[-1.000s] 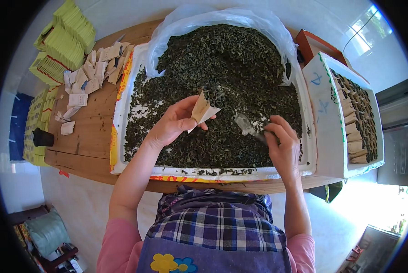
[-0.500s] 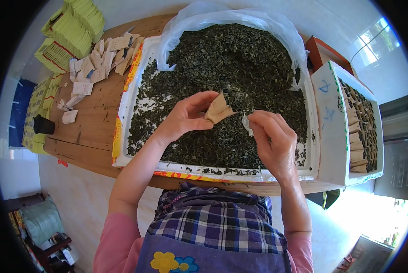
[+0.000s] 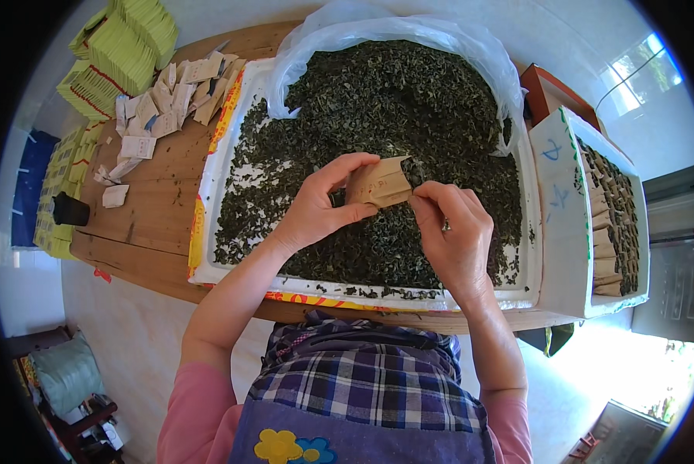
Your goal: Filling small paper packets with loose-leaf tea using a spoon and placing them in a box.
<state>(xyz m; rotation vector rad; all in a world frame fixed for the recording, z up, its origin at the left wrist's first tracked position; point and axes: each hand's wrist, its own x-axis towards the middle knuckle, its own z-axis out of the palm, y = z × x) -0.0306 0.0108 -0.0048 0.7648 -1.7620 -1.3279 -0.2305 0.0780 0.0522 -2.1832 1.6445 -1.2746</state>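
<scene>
My left hand (image 3: 325, 203) holds a small brown paper packet (image 3: 379, 185) between thumb and fingers, its open mouth toward the right. Something dark shows inside that mouth. At the packet's right edge, the thumb and fingertips of my right hand (image 3: 456, 236) are pinched together; what they grip there is hidden. Both hands are above a wide white foam tray (image 3: 526, 255) spread with dark dried leaves (image 3: 397, 85), heaped at the far side against a clear plastic bag (image 3: 470, 42).
Loose paper packets (image 3: 161, 104) lie on the wooden table (image 3: 150, 213) at left, beside stacked yellow-green packets (image 3: 119, 62) and a black cup (image 3: 71, 209). On the right stands a white foam box (image 3: 559, 209) with rows of filled brown packets (image 3: 606, 240). Behind it is an orange-brown box (image 3: 552, 89).
My right hand has moved left to the packet's mouth. The packet has turned to show its broad side. The clear plastic piece at my right fingertips is out of sight.
</scene>
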